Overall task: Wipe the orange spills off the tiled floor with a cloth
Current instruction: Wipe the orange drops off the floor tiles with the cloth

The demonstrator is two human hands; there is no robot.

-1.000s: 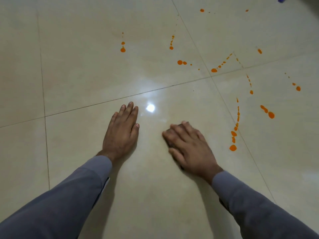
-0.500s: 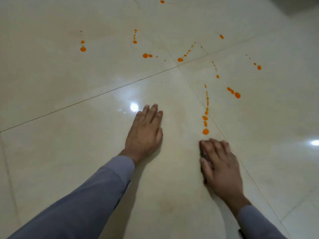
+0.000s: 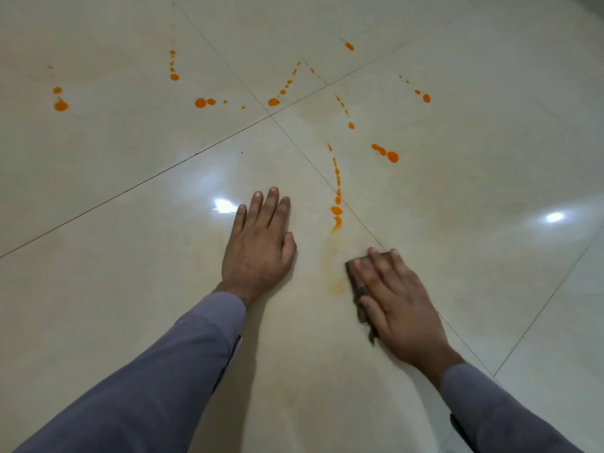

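A person's left hand (image 3: 258,246) lies flat and empty, fingers spread, bracing on the glossy cream tiled floor (image 3: 130,256). At its 3 o'clock, the right hand (image 3: 395,299) presses flat on a dark cloth (image 3: 354,273), beside a pale orange smear (image 3: 333,266). Firm, overlapping strokes toward 12 o'clock would likely lift the drip trail (image 3: 336,197); more spills (image 3: 201,103) dot the tiles beyond, under ceiling-light glare.
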